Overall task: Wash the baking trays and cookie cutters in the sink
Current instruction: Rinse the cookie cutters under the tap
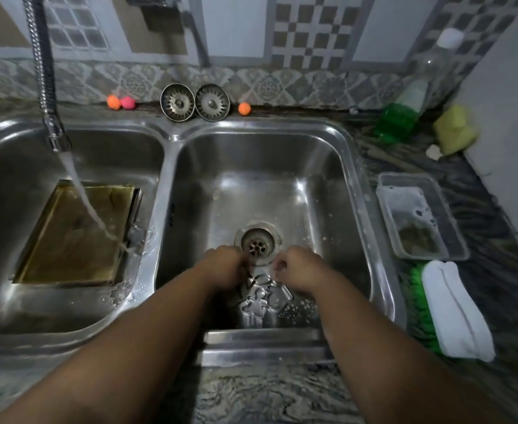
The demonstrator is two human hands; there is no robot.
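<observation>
Steel everywhere, and the drain of the right basin is our marker. Nearest the camera, on the basin floor just this side of the drain, lies a cluster of metal cookie cutters, a figure-shaped one clearest among them. Both bare arms reach in over them. Left hand sits just left of the drain, fingers curled down onto something thin at the cutters' edge; what it pinches I can't make out. Right hand is just right of the drain, fingers bent as well, thumb and forefinger close together, the grip itself too blurred to call.

Right of the drain, up on the counter, a green brush lies beside a folded white cloth, and beyond those a clear plastic tub with suds inside.

Left of the drain, over the divider, a baking tray rests tilted in the left basin, water from the flexible faucet streaming onto its right edge.

Farther back than the drain, two strainer plugs lean against the tiled wall, small orange and pink balls beside them, a green soap bottle and yellow sponge off to the right.
</observation>
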